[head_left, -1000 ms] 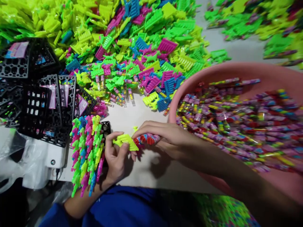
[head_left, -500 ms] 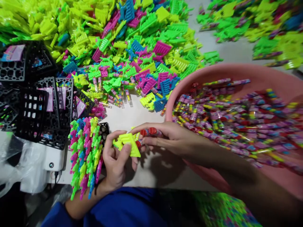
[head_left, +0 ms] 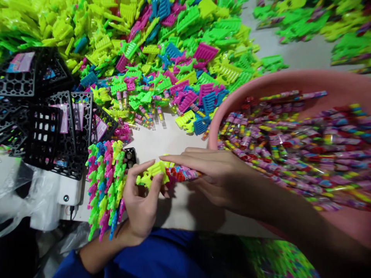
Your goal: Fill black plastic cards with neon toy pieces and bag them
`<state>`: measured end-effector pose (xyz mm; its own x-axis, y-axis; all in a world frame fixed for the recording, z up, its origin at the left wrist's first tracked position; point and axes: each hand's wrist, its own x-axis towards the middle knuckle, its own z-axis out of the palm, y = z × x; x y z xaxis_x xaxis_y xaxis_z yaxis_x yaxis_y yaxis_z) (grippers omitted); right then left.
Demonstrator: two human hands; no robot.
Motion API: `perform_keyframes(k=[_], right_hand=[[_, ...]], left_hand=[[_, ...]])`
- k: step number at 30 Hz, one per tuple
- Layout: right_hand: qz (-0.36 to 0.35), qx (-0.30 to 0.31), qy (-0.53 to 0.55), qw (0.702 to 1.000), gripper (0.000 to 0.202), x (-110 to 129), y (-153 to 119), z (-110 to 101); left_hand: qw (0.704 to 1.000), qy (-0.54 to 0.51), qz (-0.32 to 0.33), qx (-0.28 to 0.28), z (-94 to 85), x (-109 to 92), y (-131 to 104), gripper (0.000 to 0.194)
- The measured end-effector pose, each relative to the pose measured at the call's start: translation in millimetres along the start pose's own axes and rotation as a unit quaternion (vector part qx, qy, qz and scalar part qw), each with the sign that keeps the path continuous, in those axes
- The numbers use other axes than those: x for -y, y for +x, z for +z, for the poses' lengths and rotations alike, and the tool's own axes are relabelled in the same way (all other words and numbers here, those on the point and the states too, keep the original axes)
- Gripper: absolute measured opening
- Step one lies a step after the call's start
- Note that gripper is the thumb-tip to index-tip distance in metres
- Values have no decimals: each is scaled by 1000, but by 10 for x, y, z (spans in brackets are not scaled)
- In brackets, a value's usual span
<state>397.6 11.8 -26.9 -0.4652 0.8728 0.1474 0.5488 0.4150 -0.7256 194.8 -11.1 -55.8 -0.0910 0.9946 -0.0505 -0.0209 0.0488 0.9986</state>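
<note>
My left hand (head_left: pixel 142 206) pinches yellow plastic toy pieces (head_left: pixel 153 173) between thumb and fingers, just above the white table. In my right hand (head_left: pixel 222 175) are candy-filled tubes (head_left: pixel 185 173) with red parts and printed wrappers. The tubes' near ends meet the yellow pieces, and my right fingers partly cover them; I cannot tell how many there are. Beside my left hand, a tight block of pink, green, blue and yellow toys (head_left: pixel 106 189) stands in rows at a black crate (head_left: pixel 130 156).
A pink basin (head_left: pixel 213 129) on the right holds many candy tubes (head_left: pixel 290 150). Loose coloured plastic toys (head_left: pixel 185 58) are heaped across the back. Black plastic crates (head_left: pixel 43 127) pile up at left, above a white box (head_left: pixel 68 193) and clear plastic bags (head_left: pixel 43 204).
My right hand has brought the tubes against the yellow pieces, closing the gap. My left hand has tilted the yellow pieces slightly. The view has shifted a little.
</note>
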Motion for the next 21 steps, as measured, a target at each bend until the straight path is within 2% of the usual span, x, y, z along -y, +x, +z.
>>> perform_keyframes(k=[3, 6, 10, 13, 15, 17, 19, 21], right_hand=[[-29, -27, -20, 999, 57, 30, -4, 34], [-36, -41, -39, 998, 47, 88, -2, 88], [-41, -51, -29, 997, 38, 104, -25, 134], [-67, -50, 60, 995, 40, 14, -53, 130], [-84, -43, 116, 989, 42, -51, -63, 114], [-92, -40, 140, 985, 48, -86, -66, 100], [-96, -44, 140, 985, 58, -89, -64, 98], [-98, -47, 136, 985, 66, -75, -61, 102]], left_hand=[[998, 27, 59, -10, 25, 7, -26, 23], [987, 75, 139, -9, 31, 50, -65, 18], [967, 111, 229, 12, -4, 174, -112, 39], [946, 105, 304, 47, -71, 288, -97, 51], [916, 111, 377, 77, -128, 349, -62, 47], [888, 149, 422, 102, -174, 385, -28, 34], [879, 195, 424, 98, -197, 396, -15, 23], [886, 213, 407, 70, -196, 389, -24, 20]])
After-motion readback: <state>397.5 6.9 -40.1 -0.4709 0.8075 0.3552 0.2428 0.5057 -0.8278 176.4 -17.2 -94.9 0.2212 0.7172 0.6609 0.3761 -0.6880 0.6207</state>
